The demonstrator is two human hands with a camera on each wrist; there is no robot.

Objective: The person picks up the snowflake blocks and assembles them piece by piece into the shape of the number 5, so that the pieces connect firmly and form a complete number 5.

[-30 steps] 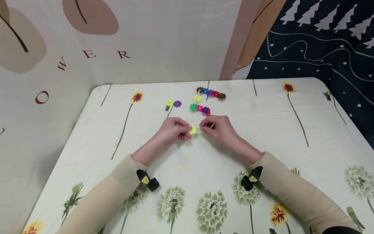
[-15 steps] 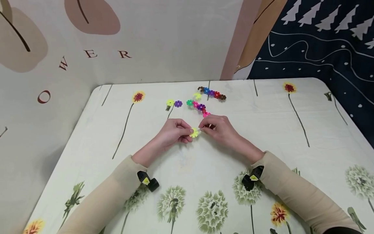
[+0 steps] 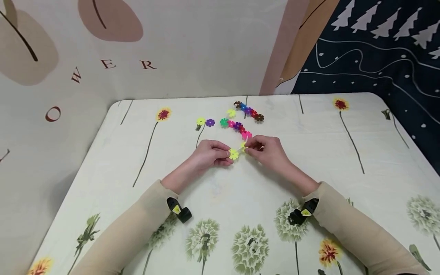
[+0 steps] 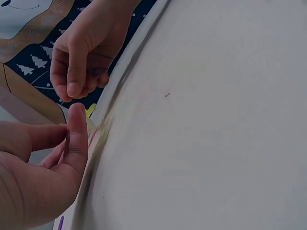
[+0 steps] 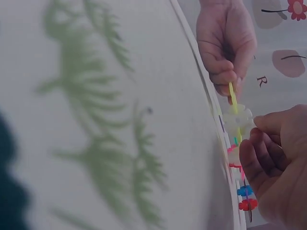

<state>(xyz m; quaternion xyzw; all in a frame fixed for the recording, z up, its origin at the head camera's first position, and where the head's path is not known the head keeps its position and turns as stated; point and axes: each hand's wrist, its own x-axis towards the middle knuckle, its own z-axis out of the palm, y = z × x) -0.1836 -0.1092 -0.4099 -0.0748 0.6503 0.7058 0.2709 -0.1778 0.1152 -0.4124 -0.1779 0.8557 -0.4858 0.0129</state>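
Between the thumb and fingers of my left hand (image 3: 213, 153), a yellow flower-shaped snap disc (image 3: 233, 154) is pinched. My right hand (image 3: 269, 150) pinches a whitish, see-through snap disc (image 5: 239, 116), which meets the yellow one edge to edge in the right wrist view. A second yellow disc (image 3: 243, 145) shows at the right fingertips. Just beyond them lies a chain of snap discs (image 3: 238, 126) in green, pink, purple and red, its pink end close to that second yellow disc. In the left wrist view, the left fingers hide most of the pieces.
Farther back lies another chain (image 3: 248, 110) in brown, blue, purple and red, with a yellow disc (image 3: 231, 113) beside it. To the left are a yellow disc (image 3: 201, 121) and a purple disc (image 3: 210, 122). A flower-printed cloth (image 3: 220, 206) covers the table, against a wall.
Both hands have shifted slightly right, still pinching discs. The near chain has swung about, and its pink end has come into view. A second yellow disc now shows by the right fingertips.
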